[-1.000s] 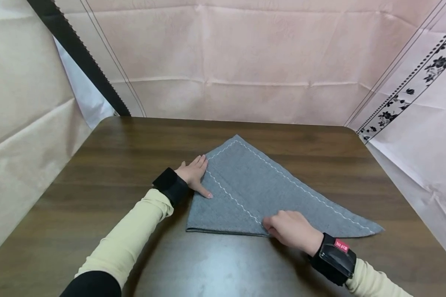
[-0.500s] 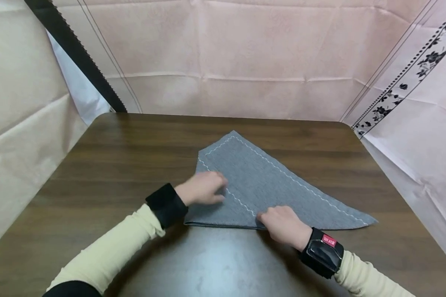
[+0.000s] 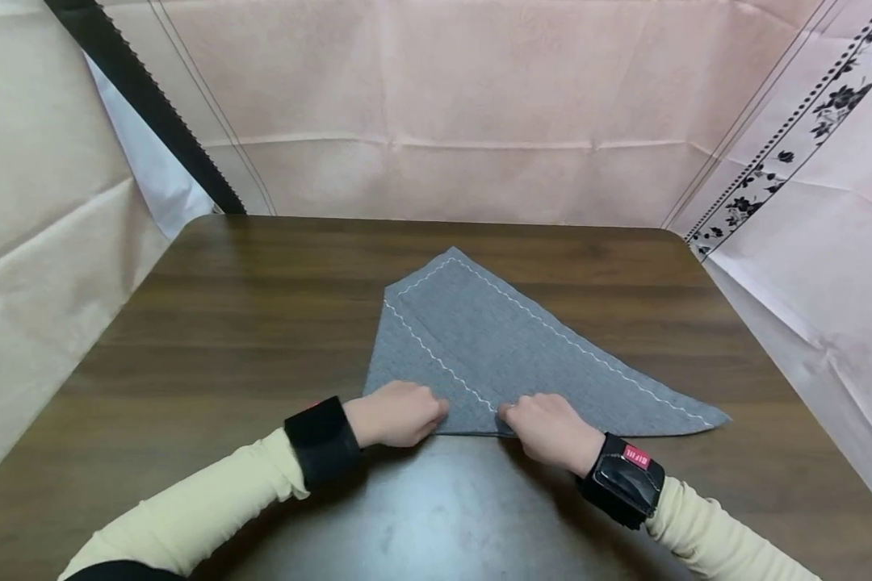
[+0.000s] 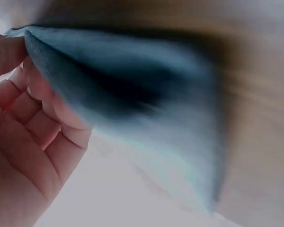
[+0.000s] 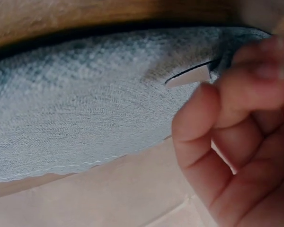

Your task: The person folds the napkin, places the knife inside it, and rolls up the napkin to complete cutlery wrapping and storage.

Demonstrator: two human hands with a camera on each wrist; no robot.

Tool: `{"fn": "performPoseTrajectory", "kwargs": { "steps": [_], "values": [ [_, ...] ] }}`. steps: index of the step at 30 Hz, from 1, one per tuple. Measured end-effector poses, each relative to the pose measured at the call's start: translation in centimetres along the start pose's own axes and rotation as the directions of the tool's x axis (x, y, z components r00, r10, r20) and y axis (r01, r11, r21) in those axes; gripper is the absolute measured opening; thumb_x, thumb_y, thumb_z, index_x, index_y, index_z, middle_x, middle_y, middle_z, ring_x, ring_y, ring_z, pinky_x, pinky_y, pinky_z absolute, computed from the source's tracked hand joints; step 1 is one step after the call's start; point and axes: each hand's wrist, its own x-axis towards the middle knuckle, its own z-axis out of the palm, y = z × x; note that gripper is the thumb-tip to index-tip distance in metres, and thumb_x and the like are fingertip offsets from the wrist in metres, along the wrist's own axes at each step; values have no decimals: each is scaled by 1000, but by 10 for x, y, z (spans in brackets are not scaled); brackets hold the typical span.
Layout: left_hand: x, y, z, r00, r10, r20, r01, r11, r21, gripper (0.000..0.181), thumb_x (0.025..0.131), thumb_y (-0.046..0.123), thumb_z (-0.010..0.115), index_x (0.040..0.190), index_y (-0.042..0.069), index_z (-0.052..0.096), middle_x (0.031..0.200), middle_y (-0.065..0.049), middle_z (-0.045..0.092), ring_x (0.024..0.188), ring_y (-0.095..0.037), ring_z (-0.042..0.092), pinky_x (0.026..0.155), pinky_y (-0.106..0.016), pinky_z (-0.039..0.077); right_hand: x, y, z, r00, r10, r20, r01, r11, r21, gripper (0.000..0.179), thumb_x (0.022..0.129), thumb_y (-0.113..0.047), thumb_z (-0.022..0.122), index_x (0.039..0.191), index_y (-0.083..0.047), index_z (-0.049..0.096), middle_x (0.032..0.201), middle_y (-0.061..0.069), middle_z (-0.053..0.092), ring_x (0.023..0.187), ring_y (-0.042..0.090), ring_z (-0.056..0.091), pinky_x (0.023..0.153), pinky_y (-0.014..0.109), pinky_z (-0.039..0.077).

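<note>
A folded blue-grey cloth [image 3: 523, 347] with wavy white stitching lies on the wooden table, tapering to a point at the right. At its near edge, the left hand [image 3: 405, 413] pinches the fabric; in the left wrist view its fingers [image 4: 42, 90] hold the cloth's rim, and the layers gape apart beside them. A short way to the right, the right hand [image 3: 552, 429] pinches the same edge where a stitched line ends. Close by its fingers [image 5: 199, 113], a small pale slit or tab shows against the cloth in the right wrist view.
The brown wooden table [image 3: 262, 323] has rounded far corners. Behind it hangs a creased pinkish sheet [image 3: 480, 97], with a black band [image 3: 153, 105] at the left and a floral strip [image 3: 785, 157] at the right. Both wrists wear black straps.
The left hand has come off the cloth's left side, where it lay flat, and moved down to the near edge to pinch it. The right hand stays at that edge.
</note>
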Motion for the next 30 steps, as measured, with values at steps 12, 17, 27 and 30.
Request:
{"fn": "performPoseTrajectory", "kwargs": {
  "steps": [12, 17, 27, 30],
  "values": [
    [-61, -28, 3, 991, -103, -90, 90, 987, -131, 20, 85, 4, 57, 72, 15, 47, 65, 7, 40, 58, -8, 37, 52, -22, 36, -3, 3, 2, 999, 12, 44, -14, 999, 42, 14, 78, 5, 55, 78, -9, 52, 58, 0, 48, 52, 15, 50, 45, 33, 43],
    [-64, -29, 4, 991, -107, -75, 97, 988, -123, 18, 85, 5, 57, 75, 15, 46, 67, 7, 39, 59, -8, 38, 53, -22, 36, -5, 7, 5, 998, 16, 57, -22, 995, 99, 13, 81, 3, 53, 81, -9, 49, 57, -2, 45, 50, 13, 47, 44, 32, 42],
    [-20, 5, -18, 995, -94, -44, 99, 988, 118, 10, 84, 15, 59, 74, 15, 56, 65, 1, 51, 61, -16, 53, 51, -30, 43, -7, 7, 7, 995, 30, 94, -41, 992, 117, 10, 83, 0, 52, 86, -8, 48, 56, -3, 44, 51, 14, 48, 46, 31, 43],
    [11, 19, -20, 997, -68, -29, 71, 992, 103, 9, 87, 20, 56, 80, 15, 58, 71, 0, 54, 67, -17, 56, 56, -32, 46, -5, 5, 8, 997, 22, 81, -31, 993, 114, 9, 84, 0, 52, 85, -9, 49, 55, -4, 41, 49, 12, 45, 44, 29, 40]
  ]
}}
